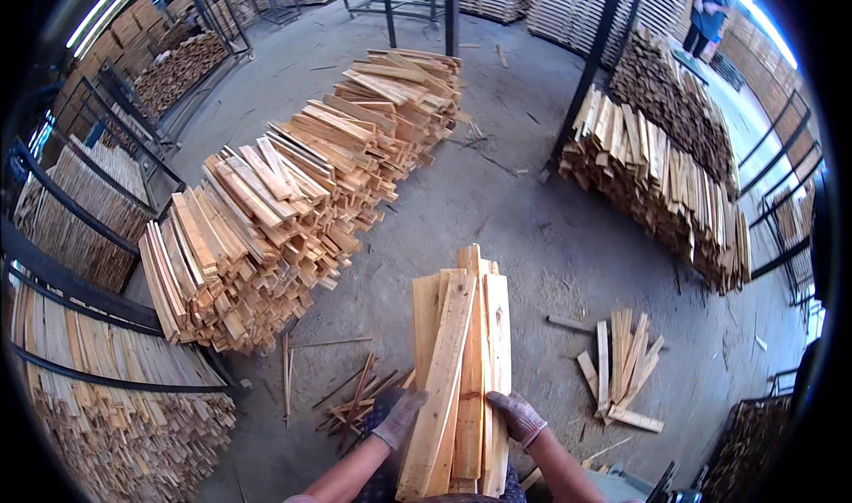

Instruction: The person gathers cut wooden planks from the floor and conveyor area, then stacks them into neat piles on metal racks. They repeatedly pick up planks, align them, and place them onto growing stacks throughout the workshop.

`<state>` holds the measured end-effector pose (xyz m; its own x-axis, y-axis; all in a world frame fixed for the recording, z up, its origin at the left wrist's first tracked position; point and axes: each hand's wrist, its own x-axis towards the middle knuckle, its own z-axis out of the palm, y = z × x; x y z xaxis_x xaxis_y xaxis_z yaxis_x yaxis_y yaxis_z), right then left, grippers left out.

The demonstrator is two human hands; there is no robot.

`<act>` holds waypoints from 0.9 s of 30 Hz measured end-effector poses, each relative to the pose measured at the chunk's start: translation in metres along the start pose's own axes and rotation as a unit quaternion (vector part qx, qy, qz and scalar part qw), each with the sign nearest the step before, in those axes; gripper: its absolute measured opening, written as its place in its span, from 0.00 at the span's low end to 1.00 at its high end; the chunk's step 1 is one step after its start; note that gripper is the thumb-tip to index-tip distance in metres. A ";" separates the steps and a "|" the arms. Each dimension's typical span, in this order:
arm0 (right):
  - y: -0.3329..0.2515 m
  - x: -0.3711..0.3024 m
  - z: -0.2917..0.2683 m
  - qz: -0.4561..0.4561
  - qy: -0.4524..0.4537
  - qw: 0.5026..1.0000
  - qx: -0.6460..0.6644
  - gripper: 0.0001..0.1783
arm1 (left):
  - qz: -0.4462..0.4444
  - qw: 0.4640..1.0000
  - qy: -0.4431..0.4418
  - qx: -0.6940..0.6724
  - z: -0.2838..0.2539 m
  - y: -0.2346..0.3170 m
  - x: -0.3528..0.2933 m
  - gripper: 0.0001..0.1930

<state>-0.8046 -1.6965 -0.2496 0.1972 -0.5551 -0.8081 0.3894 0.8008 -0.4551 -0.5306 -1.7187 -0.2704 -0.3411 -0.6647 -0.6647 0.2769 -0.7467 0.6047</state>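
The plank bundle (471, 361) points forward, long axis away from the person; pale, knotty, uneven-ended; left hand (402, 419) and right hand (520, 417) clamp its sides.

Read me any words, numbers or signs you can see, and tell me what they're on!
None that I can read. The boards between the left hand and right hand show no writing I can see. Any marks on the far stacks are too small to read.
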 end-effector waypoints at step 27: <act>-0.706 0.585 0.458 -0.191 -0.230 0.796 -0.526 0.44 | 0.234 0.930 0.217 -0.181 -0.202 0.646 0.469 0.46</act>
<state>-0.5523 -2.6899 -0.2295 0.6478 -0.6333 -0.4234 -0.4212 0.1654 -0.8918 -0.3299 -2.5170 -0.2804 0.2657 -0.8071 -0.5272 0.6151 -0.2792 0.7374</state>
